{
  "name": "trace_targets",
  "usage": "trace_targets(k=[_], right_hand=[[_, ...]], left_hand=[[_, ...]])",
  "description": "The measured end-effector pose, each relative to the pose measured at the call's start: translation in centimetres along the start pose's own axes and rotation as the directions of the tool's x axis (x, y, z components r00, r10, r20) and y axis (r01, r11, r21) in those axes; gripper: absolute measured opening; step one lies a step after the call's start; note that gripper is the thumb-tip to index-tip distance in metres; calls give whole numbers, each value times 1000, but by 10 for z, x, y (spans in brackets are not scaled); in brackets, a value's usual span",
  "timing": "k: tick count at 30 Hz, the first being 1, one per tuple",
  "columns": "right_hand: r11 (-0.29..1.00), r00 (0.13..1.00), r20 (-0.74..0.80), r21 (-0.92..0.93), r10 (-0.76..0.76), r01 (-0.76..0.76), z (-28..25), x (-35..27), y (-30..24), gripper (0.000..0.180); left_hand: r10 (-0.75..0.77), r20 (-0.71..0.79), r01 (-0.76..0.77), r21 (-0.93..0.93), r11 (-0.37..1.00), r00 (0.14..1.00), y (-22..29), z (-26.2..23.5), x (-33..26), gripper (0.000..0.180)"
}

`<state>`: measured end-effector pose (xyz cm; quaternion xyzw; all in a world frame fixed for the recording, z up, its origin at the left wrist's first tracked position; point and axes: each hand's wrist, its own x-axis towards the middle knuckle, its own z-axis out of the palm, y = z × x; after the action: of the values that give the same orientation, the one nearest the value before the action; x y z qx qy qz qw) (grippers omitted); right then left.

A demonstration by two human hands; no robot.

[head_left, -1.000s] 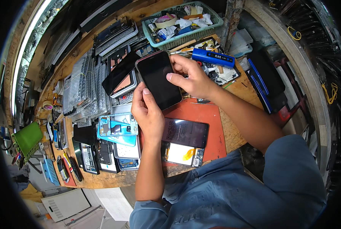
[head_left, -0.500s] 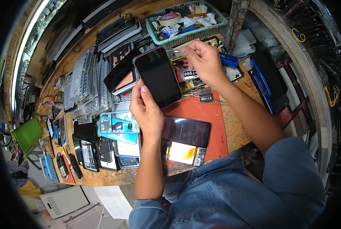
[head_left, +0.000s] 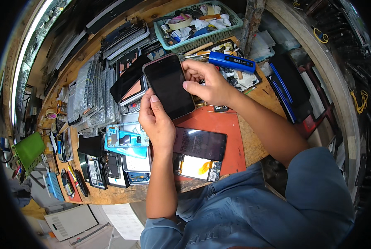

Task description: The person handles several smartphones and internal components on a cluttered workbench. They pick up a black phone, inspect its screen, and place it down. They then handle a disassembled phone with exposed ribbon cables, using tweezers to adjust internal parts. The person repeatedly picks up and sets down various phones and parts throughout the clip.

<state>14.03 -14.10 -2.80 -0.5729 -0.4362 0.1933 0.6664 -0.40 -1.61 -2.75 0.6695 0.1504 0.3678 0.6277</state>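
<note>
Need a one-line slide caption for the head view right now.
Both hands, left hand and right hand, hold a black smartphone above a red work mat on a cluttered repair bench.

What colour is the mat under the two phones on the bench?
Orange-red. The mat shows best in the head view, below the hands.

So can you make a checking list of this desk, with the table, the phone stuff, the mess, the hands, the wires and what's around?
Surface: wooden bench with a red mat.
Job's things: dark phone, held up off the bench in both hands, screen blank.
Clutter: two phone parts on the mat, a blue frame, stacked screens, a blue tool, a green basket of scraps.
Hands: left hand grips the phone's lower end; right hand holds its right edge.
Cables: yellow wire loops at the far right.
Surroundings: green bin on the left.
</note>
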Motion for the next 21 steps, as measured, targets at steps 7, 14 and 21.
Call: trace_targets(k=[7,14,21], right_hand=[[997,998,31,59,51,-53,-4,1,-2,23],[997,997,-53,54,-55,58,5,1,5,20],[1000,999,33,6,22,-22,0,0,-3,29]], left_hand=[[14,-17,-12,66,998,1000,-1,-1,-1,35],[26,9,-27,58,998,1000,-1,-1,0,36],[18,-9,-17,59,998,1000,-2,-2,0,35]])
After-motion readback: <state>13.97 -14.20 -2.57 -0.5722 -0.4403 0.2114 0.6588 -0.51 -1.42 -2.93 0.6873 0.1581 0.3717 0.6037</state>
